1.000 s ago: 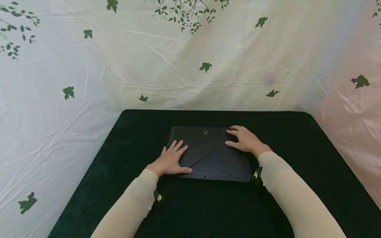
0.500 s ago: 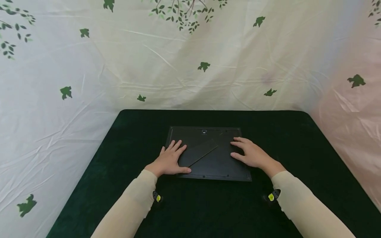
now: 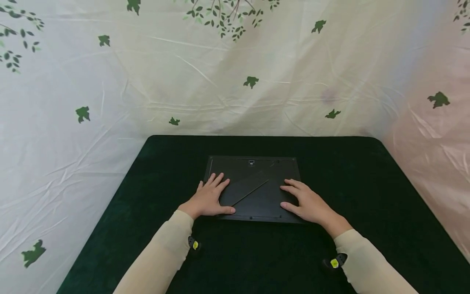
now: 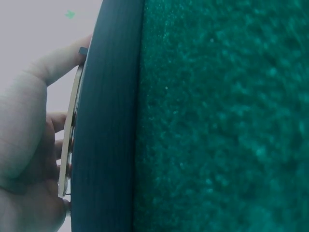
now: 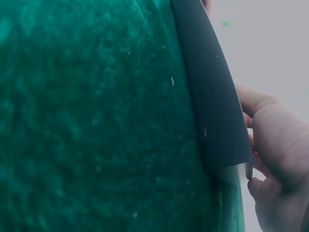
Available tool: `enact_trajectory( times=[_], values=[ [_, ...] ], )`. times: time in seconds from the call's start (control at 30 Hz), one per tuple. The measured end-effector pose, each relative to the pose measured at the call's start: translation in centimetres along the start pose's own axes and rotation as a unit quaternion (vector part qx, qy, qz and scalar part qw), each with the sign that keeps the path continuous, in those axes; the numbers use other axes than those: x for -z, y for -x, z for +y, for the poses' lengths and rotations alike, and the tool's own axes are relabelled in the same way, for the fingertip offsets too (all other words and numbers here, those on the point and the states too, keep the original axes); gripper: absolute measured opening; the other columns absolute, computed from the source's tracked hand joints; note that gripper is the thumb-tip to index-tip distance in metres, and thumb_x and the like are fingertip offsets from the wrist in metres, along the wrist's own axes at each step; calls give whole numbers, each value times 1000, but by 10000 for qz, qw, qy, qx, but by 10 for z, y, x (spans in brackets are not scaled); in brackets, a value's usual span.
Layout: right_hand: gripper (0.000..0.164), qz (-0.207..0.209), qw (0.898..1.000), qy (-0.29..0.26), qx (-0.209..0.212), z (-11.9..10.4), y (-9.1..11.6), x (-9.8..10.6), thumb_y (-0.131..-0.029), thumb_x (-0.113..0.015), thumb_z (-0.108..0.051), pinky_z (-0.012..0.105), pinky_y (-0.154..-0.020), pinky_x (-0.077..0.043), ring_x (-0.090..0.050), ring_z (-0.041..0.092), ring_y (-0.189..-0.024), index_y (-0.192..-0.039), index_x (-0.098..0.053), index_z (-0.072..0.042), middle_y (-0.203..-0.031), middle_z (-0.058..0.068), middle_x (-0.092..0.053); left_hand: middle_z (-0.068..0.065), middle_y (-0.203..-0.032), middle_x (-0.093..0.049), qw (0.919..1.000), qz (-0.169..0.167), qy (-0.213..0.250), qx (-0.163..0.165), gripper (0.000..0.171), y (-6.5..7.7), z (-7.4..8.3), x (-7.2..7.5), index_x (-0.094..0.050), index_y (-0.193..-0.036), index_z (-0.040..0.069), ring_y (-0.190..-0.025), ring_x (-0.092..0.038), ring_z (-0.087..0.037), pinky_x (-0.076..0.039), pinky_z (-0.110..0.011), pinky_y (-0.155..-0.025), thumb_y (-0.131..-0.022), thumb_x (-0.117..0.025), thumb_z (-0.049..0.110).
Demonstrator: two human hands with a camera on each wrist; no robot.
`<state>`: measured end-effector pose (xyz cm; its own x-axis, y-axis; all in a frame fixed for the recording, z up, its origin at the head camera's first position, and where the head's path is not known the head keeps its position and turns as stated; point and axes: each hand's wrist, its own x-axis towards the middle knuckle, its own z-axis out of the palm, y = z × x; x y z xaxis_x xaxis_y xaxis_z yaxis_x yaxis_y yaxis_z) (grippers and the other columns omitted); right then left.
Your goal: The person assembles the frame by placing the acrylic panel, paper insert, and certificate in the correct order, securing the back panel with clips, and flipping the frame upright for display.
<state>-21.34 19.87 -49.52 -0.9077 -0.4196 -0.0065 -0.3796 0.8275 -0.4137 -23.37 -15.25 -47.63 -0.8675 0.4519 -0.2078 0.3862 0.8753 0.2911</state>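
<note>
Both your hands, the left hand (image 3: 210,199) and the right hand (image 3: 307,202), rest flat and open on the face-down picture frame (image 3: 253,179) on the bench (image 3: 367,183), so I judge you are at opening its back, and next you need a fingertip grip on the backing's clips.

Dark green velvety cloth (image 3: 367,183) spread over the table, reaching its rounded far corners; behind and to both sides, a creased pale backdrop sheet (image 3: 154,81) printed with small green leaves (image 3: 251,81) and twig sprigs (image 3: 227,16) along the top; pinkish tint at far right, perhaps lighting.
</note>
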Motion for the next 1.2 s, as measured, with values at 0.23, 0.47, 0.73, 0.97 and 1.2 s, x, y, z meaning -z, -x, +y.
enact_trajectory(
  times=[0.23, 0.47, 0.73, 0.97, 1.2],
  values=[
    [65, 0, 9999, -131, -37, 1, 1, -2, -90, -56, -59, 59, -107, -28, -23, 32, -142, -142, -48, -20, -155, 6, -28, -5, -161, -6, 9999, 127, 13, -44, 103, 1, -4, -4, -24, -154, 22, -147, 1, -31, -9, -65, -110, -74, -55, 79],
    [63, -18, 9999, -164, -46, 0, 2, -3, -91, -56, -56, 59, -107, -27, -22, 32, -143, -142, -48, -20, -156, 6, -27, -4, -161, -12, 9996, 282, 89, -10, 94, 13, -6, -8, -30, -152, 22, -147, -3, -28, -10, -66, -109, -79, -51, 77],
    [65, 25, 9999, -111, -59, 3, 2, -4, -90, -55, -59, 59, -107, -27, -22, 32, -143, -142, -48, -20, -156, 5, -27, -8, -157, -26, 9983, 573, 16, -126, 83, 24, -4, -7, -41, -146, 13, -146, -14, -29, -14, -62, -110, -85, -55, 68],
    [64, -33, 9998, -159, -71, 3, 4, -6, -91, -56, -57, 58, -108, -27, -20, 31, -144, -143, -47, -20, -156, 5, -26, -6, -152, -36, 9972, 579, 328, -335, 93, 25, -6, -3, -44, -144, 11, -146, -15, -28, -13, -63, -110, -75, -65, 70],
    [64, -104, 9997, -190, -124, 0, 5, -2, -92, -54, -57, 59, -108, -25, -19, 31, -144, -143, -46, -21, -157, 4, -25, -4, -149, -42, 9964, 515, 564, -364, 91, 28, -9, 7, -45, -144, 15, -145, -16, -28, -11, -63, -111, -72, -74, 63]
  ],
)
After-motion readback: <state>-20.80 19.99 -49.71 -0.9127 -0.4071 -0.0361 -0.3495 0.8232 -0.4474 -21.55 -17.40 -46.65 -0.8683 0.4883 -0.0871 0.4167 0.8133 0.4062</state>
